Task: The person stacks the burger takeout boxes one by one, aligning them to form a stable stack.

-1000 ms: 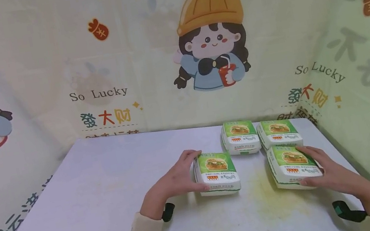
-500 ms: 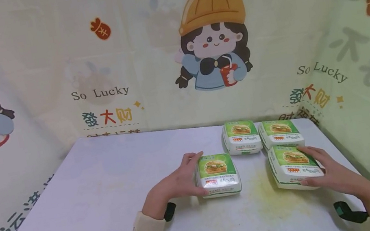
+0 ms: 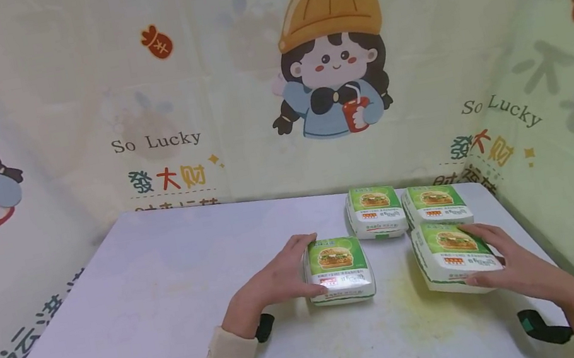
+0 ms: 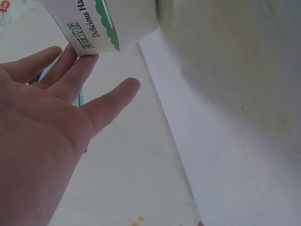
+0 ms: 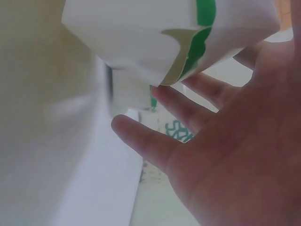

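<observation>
Two green-and-white hamburger boxes with a burger picture on the lid are at my hands in the head view. My left hand holds the left hamburger box by its left side, thumb at the front corner and fingers toward the back. My right hand grips the right hamburger box from its right side, thumb on the front edge and index finger at the far corner. In the left wrist view, fingertips touch the corner of the white box wall. The right wrist view shows fingers against the box's underside.
Two more hamburger boxes stand behind, a back-left one and a back-right one, which the right-hand box nearly meets. They sit on a white table with yellowish stains. Printed cloth walls enclose its back and sides.
The right-hand box has shifted slightly left and back, closer to the box behind it. My left hand and its box have hardly moved; the head view shifts a little.
</observation>
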Tool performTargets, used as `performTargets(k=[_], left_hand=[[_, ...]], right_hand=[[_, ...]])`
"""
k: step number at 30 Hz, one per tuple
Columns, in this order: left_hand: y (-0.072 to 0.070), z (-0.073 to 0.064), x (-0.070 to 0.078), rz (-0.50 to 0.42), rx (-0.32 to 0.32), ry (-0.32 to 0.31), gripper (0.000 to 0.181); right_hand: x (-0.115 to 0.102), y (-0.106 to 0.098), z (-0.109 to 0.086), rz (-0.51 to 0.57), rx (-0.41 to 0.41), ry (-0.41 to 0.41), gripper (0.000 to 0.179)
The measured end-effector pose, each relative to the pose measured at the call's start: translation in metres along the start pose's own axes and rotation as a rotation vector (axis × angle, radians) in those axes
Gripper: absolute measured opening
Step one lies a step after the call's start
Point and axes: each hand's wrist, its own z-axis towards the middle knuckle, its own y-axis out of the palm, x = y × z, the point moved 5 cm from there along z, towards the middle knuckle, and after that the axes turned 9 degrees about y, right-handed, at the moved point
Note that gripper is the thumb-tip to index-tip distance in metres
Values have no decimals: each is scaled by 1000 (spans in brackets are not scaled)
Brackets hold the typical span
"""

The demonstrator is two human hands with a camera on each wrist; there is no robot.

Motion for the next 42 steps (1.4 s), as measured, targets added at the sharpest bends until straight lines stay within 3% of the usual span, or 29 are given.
performTargets(k=[12,21,42], left_hand=[[0,0,-1,17,-4,-7,95],[2,2,0,20,-14,1,95],[0,-1,-4,-8,-30,-13,96]], right_hand=[[-27,-9,0,33,46,-97,90],[-46,-7,5,40,16,-64,90],[-91,5,20,109,59,-165,90]])
